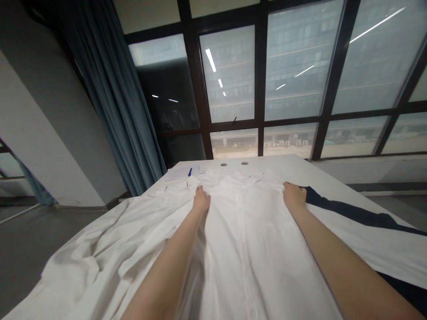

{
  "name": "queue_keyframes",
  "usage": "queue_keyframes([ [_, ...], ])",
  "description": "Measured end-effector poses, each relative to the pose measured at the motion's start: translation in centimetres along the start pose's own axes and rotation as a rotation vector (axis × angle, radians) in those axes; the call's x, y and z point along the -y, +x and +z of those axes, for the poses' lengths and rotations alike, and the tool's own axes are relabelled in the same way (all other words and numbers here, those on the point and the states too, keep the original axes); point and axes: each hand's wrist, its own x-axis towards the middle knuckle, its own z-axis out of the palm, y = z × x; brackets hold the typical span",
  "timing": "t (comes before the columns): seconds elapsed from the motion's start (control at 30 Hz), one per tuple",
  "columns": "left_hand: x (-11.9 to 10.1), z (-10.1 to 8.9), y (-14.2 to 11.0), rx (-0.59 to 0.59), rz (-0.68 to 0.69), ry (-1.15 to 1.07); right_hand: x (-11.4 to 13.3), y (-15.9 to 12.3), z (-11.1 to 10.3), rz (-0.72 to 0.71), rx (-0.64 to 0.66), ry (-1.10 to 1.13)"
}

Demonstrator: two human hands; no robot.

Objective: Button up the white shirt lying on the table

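Observation:
A white button-up garment [247, 235] lies spread over a white table [330, 178], its button placket running down the middle toward me. My left hand [201, 199] rests near the garment's far left shoulder, fingers curled into the cloth. At the far right shoulder my right hand [294, 194] has its fingers closed on the fabric's edge. Both forearms stretch out over the garment.
A dark navy cloth [353, 213] lies to the right of the white garment. A paper with a blue pen [189, 172] sits at the table's far left, by two round holes [233, 164]. Blue curtains [116, 93] and large windows stand beyond.

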Motion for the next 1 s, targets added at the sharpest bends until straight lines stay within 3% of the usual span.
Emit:
queue_keyframes([
  [0.07, -0.8, 1.2, -1.6, 0.003, 0.017, 0.044, 0.6, -1.6, 0.5, -0.032, -0.09, -0.021],
  [0.13, -1.5, 2.0, -3.6, -0.009, 0.115, 0.108, 2.2, -3.6, 0.9, -0.176, -0.104, 0.009],
  [0.23, -2.8, 3.1, -7.0, 0.099, 0.384, 0.14, 5.6, -6.8, 1.2, -0.492, 0.126, 0.142],
  [0.3, -3.4, 3.9, -8.9, 0.233, 0.481, 0.116, 7.9, -8.6, 1.3, -0.573, 0.299, 0.197],
  [0.4, -3.8, 4.6, -10.5, 0.309, 0.472, 0.115, 10.4, -9.6, 1.2, -0.501, 0.365, 0.192],
  [0.57, -4.1, 4.2, -10.2, 0.32, 0.436, 0.081, 13.2, -7.2, 1.6, -0.388, 0.278, 0.189],
  [0.73, -4.3, 4.3, -9.8, 0.165, 0.42, -0.02, 14.8, -5.8, 4.0, -0.223, 0.118, 0.446],
  [0.83, -4.5, 4.7, -9.2, 0.062, 0.337, -0.156, 14.6, -6.2, 5.5, -0.169, 0.055, 0.605],
  [1.0, -6.2, 5.7, -6.8, -0.039, 0.104, -0.645, 13.1, -6.2, 6.2, -0.157, 0.048, 0.849],
])
